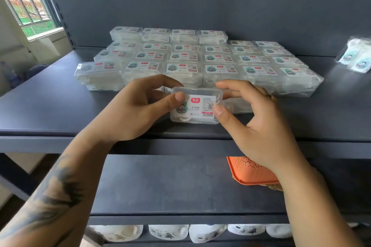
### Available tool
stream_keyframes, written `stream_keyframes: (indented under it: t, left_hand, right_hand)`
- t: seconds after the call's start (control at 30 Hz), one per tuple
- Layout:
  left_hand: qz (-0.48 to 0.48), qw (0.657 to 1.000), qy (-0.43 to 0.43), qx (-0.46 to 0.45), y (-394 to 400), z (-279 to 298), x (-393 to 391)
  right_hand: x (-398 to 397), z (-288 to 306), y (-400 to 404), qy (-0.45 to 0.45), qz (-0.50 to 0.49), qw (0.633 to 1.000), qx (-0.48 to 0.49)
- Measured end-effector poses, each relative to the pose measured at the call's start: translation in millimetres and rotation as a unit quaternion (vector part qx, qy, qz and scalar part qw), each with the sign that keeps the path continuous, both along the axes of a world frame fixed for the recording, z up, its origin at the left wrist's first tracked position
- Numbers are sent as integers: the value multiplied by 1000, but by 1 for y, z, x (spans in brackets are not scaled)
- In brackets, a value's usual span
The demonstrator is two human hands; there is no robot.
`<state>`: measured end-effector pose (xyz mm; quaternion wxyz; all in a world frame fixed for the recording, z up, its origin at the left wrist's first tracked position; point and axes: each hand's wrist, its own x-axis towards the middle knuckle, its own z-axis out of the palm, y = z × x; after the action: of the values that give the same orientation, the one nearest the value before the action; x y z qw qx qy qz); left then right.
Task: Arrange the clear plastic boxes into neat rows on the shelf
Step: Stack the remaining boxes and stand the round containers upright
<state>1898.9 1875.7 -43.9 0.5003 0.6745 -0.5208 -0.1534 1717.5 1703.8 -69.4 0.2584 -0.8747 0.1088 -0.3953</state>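
One clear box (pixel 196 105) is being held just above the shelf (pixel 60 110), in front of the rows of boxes (pixel 192 60), its long axis running left to right, parallel to them. Both hands are pinching it: left hand (pixel 138 106) at the left end, right hand (pixel 253 118) at the right, equally near.

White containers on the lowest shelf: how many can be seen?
5 white containers side by side in one row: far left, left of centre, centre, right of centre, far right. More may hide behind the arms.
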Motion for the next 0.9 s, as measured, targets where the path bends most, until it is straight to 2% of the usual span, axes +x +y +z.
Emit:
stream_keyframes:
  t: [0.23, 0.33, 0.63, 0.8, 0.9]
  left_hand:
    - [-3, 1000, 15, 0, -1, 2, 1]
    - [2, 1000, 4, -2, -3, 3, 1]
    - [6, 998, 14, -62, -31, 30, -17]
    - [25, 995, -48, -78, -66, 51, -23]
    - [47, 986, -157, -42, -90, 61, -14]
  right_hand:
    - [-1, -5, 1, -48, -4, 985, -168]
    - [3, -7, 1, -72, -17, 976, -204]
    - [-5, 12, -1, -145, -31, 968, -203]
    - [-9, 38, -26, -94, -65, 970, -214]
    - [-7, 55, -50, -17, -80, 983, -164]
